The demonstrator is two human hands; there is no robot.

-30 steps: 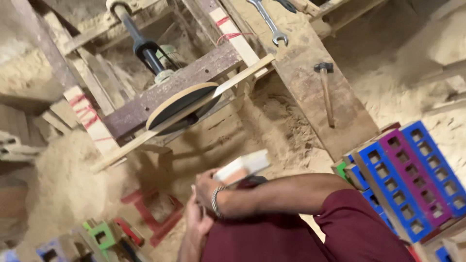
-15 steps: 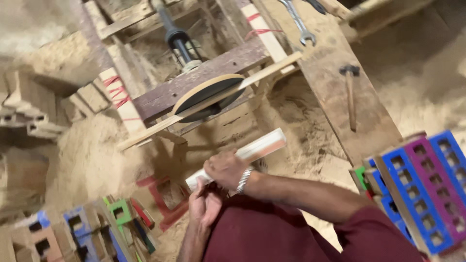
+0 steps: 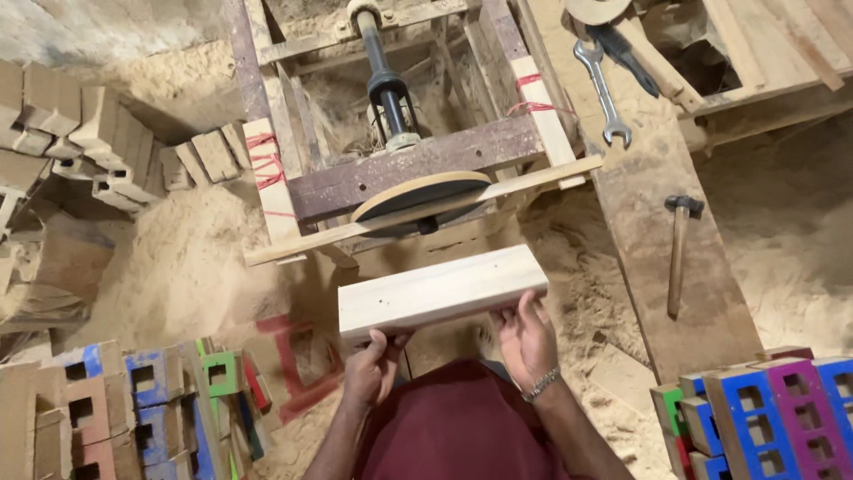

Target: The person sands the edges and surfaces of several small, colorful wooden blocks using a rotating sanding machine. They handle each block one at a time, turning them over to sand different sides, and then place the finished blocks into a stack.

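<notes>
A pale rectangular wooden block (image 3: pixel 442 291) is held level in front of my chest. My left hand (image 3: pixel 373 366) grips its near edge towards the left end, and my right hand (image 3: pixel 524 336), with a bracelet on the wrist, grips the near edge towards the right end. Just beyond the block is a round sanding disc (image 3: pixel 419 197) on a wooden machine frame (image 3: pixel 391 169), with a long thin wooden strip (image 3: pixel 418 213) lying across its front. The block is close to the disc but apart from it.
A hammer (image 3: pixel 679 249) and a spanner (image 3: pixel 604 93) lie on a plank (image 3: pixel 657 222) to the right. Painted hollow wooden blocks are stacked at the lower right (image 3: pixel 764 418) and lower left (image 3: pixel 151 400). Plain wooden blocks (image 3: pixel 107 142) are piled at the left. Sawdust covers the ground.
Both hands have taken the pale block by its near edge and raised it level before the disc. The view has swung so the machine sits straight ahead.
</notes>
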